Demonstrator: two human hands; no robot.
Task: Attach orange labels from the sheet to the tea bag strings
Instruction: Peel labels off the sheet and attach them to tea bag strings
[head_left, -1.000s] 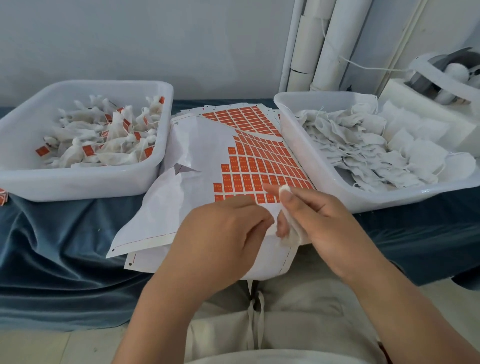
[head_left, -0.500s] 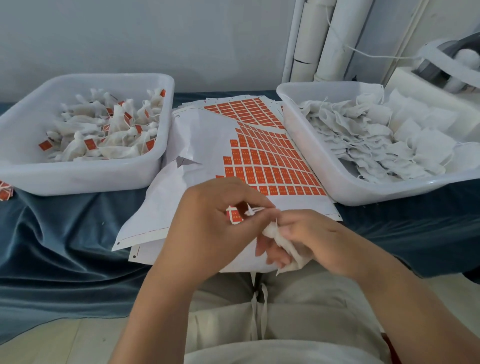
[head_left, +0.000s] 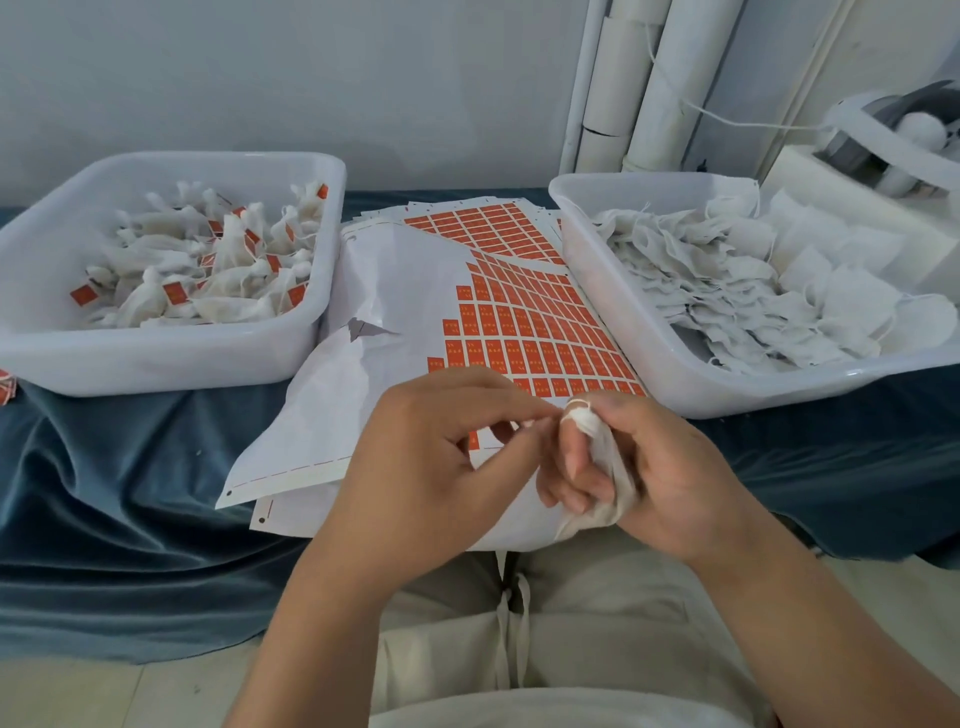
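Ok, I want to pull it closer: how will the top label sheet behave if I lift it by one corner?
Probably floppy: the top label sheet buckles in the middle and sags at its near end. Likely fragile too, since a tear shows near its left side. It looks thin and light, so it may slide on the sheets beneath.

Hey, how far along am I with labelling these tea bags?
Done: the left bin holds a pile of labelled bags, and much of the label sheet is peeled bare. In hand: your right hand grips one tea bag while the left hand pinches its tied top. Left: the right bin is heaped with unlabelled bags, with many orange labels unused.
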